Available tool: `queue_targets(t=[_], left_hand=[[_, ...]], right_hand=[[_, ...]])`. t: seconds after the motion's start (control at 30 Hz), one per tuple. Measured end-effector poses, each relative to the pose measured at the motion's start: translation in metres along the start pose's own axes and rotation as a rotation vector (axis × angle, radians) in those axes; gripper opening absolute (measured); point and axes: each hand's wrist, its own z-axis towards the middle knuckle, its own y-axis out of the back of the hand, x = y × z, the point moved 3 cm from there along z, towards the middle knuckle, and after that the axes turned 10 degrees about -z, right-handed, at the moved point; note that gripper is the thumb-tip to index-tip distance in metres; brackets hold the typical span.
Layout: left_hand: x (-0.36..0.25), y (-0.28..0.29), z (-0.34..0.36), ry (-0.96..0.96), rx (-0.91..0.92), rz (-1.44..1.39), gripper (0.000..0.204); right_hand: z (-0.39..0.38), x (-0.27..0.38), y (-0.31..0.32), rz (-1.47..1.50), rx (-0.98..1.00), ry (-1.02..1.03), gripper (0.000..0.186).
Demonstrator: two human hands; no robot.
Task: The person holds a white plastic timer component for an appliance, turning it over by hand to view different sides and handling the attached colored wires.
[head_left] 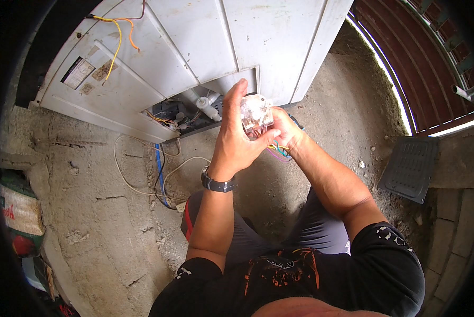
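Note:
In front of the white appliance panel (205, 53), both hands hold a small, boxy, clear-white plastic wired unit (256, 112). My left hand (234, 138), with a dark watch on its wrist, curves round the unit's left side, fingers pointing up and thumb across below it. My right hand (285, 131) grips it from the right and underneath, its fingertips partly hidden. Coloured wires (278, 150) hang from its lower side. Beyond my left hand, a cut-out low in the panel shows a white plastic pipe fitting (207, 109) and more wires (160, 119).
Yellow and orange wires (119, 42) dangle down the panel's upper left. Pale, black and blue cables (159, 174) lie on the rough concrete floor (99, 211). A black vented plastic cover (409, 168) lies at right, near a brown metal gate (406, 58). A printed sack (20, 208) stands at far left.

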Motion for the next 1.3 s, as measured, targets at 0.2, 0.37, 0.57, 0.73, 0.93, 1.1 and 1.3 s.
queue_targets(t=[0.2, 0.37, 0.57, 0.73, 0.93, 1.1, 1.3], left_hand=[[0.01, 0.002, -0.004, 0.119, -0.075, -0.03, 0.093], [0.013, 0.003, -0.002, 0.179, -0.066, -0.076, 0.079], [0.016, 0.011, 0.0, 0.108, -0.113, -0.082, 0.074], [0.017, 0.011, 0.0, 0.114, -0.141, -0.127, 0.072], [0.013, 0.008, 0.001, 0.117, -0.181, -0.157, 0.071], [0.013, 0.006, 0.001, 0.115, -0.186, -0.164, 0.07], [0.014, 0.005, 0.0, 0.119, -0.206, -0.15, 0.071]], right_hand=[[0.002, 0.004, -0.008, 0.091, -0.065, 0.017, 0.037], [0.002, 0.001, -0.005, 0.153, -0.097, 0.01, 0.038], [0.003, -0.001, 0.003, 0.145, 0.056, -0.018, 0.038], [0.006, -0.003, 0.004, 0.179, 0.089, 0.048, 0.038], [0.004, -0.003, 0.002, 0.206, 0.131, 0.097, 0.038], [0.004, -0.001, 0.002, 0.191, 0.123, 0.101, 0.038], [0.006, -0.002, 0.004, 0.202, 0.137, 0.1, 0.039]])
